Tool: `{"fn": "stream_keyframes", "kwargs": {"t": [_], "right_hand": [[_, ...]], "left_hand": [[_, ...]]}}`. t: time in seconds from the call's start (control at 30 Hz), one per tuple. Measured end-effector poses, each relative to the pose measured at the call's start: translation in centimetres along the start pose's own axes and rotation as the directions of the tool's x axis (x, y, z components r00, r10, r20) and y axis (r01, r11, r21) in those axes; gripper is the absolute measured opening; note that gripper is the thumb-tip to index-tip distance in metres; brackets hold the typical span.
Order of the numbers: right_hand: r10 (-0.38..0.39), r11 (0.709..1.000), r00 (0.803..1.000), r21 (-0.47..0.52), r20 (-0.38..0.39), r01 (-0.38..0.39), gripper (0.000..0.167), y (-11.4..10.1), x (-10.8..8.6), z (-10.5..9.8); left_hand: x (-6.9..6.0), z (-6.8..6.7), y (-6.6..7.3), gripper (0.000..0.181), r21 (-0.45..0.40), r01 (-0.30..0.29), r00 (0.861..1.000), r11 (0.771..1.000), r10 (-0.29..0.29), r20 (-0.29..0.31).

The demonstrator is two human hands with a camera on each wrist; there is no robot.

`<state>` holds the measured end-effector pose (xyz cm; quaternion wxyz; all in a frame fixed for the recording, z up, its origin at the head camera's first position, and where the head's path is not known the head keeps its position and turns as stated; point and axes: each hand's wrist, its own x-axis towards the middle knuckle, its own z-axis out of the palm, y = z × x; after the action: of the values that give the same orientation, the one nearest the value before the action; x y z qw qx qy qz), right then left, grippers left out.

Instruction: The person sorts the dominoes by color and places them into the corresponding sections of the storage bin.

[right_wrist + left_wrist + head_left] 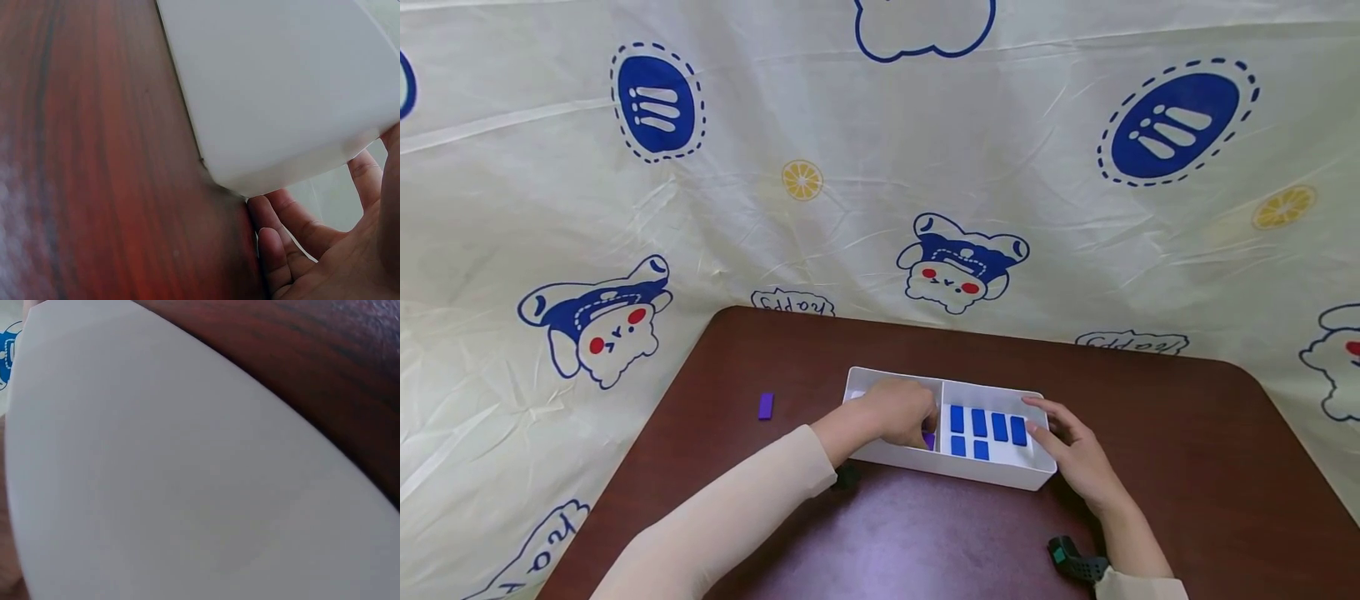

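A white two-compartment box (992,477) stands on the table. In the head view my left hand (898,410) reaches down into its left compartment, fingers bent. A purple block (928,440) shows at those fingertips, pinched and mostly hidden. Several blue blocks (980,422) lie in two rows in the right compartment. My right hand (1078,454) holds the box's right end, thumb over the rim. In the right wrist view its fingers (300,225) curl beside the end wall. The left wrist view shows mainly the box's outer wall (187,462); the left fingers are out of sight there.
Another purple block (766,406) lies on the brown table (805,350), left of the box. A divider (941,400) splits the box. A dark wrist strap (1078,562) is on the right wrist. A printed white sheet (850,242) hangs behind the table.
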<state>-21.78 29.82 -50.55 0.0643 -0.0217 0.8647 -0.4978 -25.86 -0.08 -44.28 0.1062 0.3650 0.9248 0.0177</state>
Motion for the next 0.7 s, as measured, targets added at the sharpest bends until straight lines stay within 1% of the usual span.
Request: {"fn": "stream_keyframes", "kwargs": {"t": [0.07,0.17,0.3,0.43,0.53,0.63,0.7], "right_hand": [[-0.002,1.0,1.0,0.005,-0.005,0.003,0.056,0.1,-0.1,0.1],[-0.001,1.0,1.0,0.01,-0.01,0.001,0.056,0.2,-0.3,0.2],[0.003,1.0,1.0,0.007,-0.014,-0.003,0.055,0.2,-0.4,0.3],[-0.004,1.0,1.0,0.001,-0.012,0.004,0.055,0.2,-0.4,0.5],[-0.016,1.0,1.0,0.002,-0.008,0.016,0.055,0.0,-0.4,0.5],[-0.023,1.0,1.0,0.004,-0.01,0.023,0.054,-0.1,-0.4,0.4],[-0.024,1.0,1.0,0.004,-0.012,0.024,0.054,-0.1,-0.5,0.2]], "left_hand": [[-0.1,-0.1,-0.1,0.025,-0.025,-0.001,1.0,1.0,0.001,0.003],[-0.5,-0.4,-0.5,0.031,-0.086,0.001,1.0,0.996,0.0,0.003],[-1.4,-1.2,-1.1,0.034,-0.134,0.005,1.0,0.991,-0.008,-0.021],[-2.9,-2.1,-2.0,0.033,-0.145,0.019,0.997,0.989,-0.029,-0.067],[-4.3,-2.8,-2.8,0.031,-0.167,0.032,0.992,0.985,-0.051,-0.114],[-5.5,-3.3,-3.9,0.029,-0.195,0.041,0.982,0.98,-0.075,-0.174],[-6.2,-3.5,-4.7,0.028,-0.194,0.037,0.973,0.98,-0.08,-0.217]]}}
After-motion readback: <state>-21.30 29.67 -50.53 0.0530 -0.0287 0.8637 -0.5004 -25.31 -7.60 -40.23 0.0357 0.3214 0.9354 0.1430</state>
